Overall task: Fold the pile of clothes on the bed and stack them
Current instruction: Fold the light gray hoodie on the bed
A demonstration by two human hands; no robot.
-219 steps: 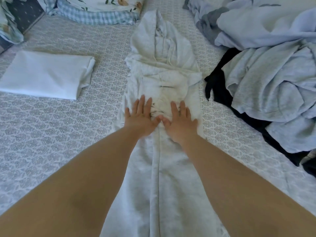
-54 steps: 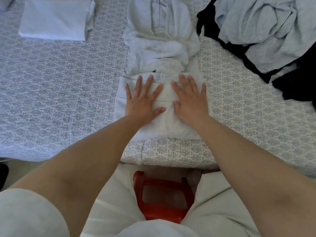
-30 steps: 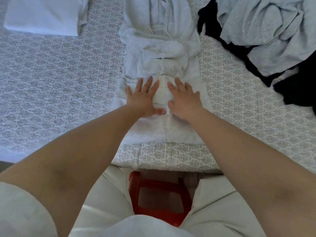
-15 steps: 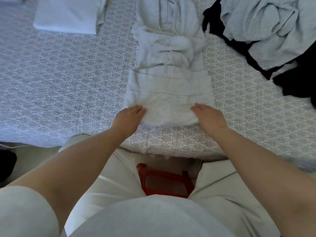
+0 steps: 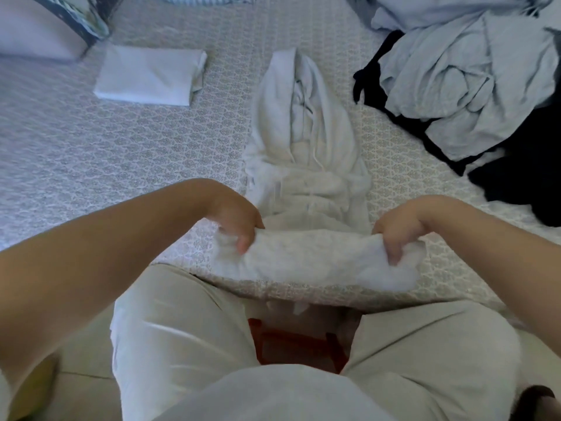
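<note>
Head view: both hands grip the folded near end of the pale grey hoodie (image 5: 306,177) at the bed's (image 5: 121,165) front edge. Left hand (image 5: 235,218) pinches its left corner, right hand (image 5: 397,230) curls round its right corner, lifting the fold. Its hood points away. 1 folded white garment (image 5: 148,75) lies far left; an unfolded pile (image 5: 467,86) sits far right.
</note>
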